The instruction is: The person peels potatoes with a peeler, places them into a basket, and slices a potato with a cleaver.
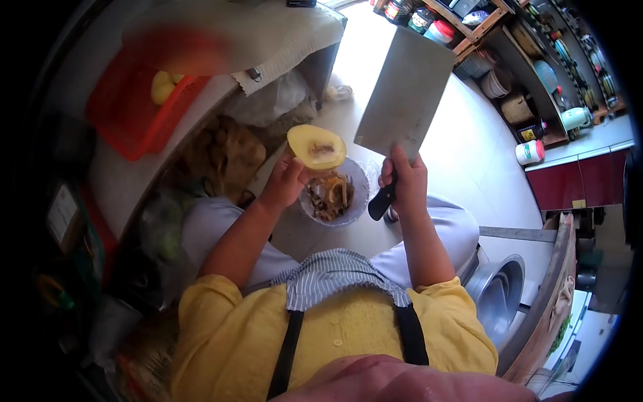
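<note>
A pale yellow cut piece of potato [316, 147], with a brown mark in its flat face, is held up in my left hand [288, 179]. My right hand [406, 179] is wrapped round the black handle of a wide cleaver [410, 87], whose blade points up and away from me. Beneath the potato piece, a light bowl [362, 194] between my legs holds brown peelings [330, 196]. The potato and the blade are apart.
At the upper left a red basket [124, 127] with yellow pieces [163, 87] stands on a counter [144, 194]. Plastic bags [271, 100] lie below it. Metal basins [499, 295] are at my right. Shelves [529, 74] with containers fill the upper right.
</note>
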`<state>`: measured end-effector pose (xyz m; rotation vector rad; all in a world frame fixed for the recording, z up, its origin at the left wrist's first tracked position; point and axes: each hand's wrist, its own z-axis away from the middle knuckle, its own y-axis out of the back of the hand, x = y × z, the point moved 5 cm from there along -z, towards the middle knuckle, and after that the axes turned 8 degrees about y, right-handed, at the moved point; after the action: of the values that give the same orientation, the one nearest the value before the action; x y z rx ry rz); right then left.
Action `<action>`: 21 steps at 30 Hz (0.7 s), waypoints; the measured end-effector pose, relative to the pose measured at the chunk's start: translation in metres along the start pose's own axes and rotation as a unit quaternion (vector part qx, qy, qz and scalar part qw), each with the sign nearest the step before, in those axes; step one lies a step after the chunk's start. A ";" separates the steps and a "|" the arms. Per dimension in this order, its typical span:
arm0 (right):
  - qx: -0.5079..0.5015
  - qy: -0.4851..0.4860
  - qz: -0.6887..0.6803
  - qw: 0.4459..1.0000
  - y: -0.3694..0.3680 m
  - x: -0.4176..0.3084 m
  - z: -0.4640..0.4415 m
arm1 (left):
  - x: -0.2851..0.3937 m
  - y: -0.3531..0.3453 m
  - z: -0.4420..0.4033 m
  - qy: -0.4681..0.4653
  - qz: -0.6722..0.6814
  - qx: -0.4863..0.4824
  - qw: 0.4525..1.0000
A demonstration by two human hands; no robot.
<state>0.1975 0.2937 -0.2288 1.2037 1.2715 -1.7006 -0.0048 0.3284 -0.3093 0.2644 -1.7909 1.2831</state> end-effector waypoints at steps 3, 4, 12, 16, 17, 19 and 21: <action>-0.049 0.016 0.023 0.998 -0.007 0.003 0.001 | -0.005 0.001 0.001 -0.017 -0.016 -0.007 1.000; -0.047 0.016 0.021 0.999 -0.007 0.003 0.001 | -0.005 0.001 0.002 -0.015 -0.017 -0.007 1.000; -0.090 -0.025 0.079 0.993 -0.017 0.016 0.007 | 0.003 -0.008 0.004 -0.005 0.010 0.006 1.000; -0.089 0.004 0.050 0.995 -0.016 0.022 0.006 | -0.006 0.003 0.009 -0.013 -0.015 0.048 0.999; -0.090 0.003 0.049 0.995 -0.017 0.019 0.005 | -0.007 0.006 0.009 -0.014 -0.023 0.043 0.999; -0.068 0.012 0.059 0.996 -0.014 0.010 0.003 | -0.009 0.012 0.010 -0.015 -0.031 0.038 0.999; -0.074 0.009 0.067 0.995 -0.013 0.010 0.001 | -0.010 0.013 0.011 -0.001 -0.020 0.055 0.998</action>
<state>0.1824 0.2964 -0.2339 1.1917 1.2752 -1.4771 -0.0126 0.3222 -0.3261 0.3623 -1.7110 1.3549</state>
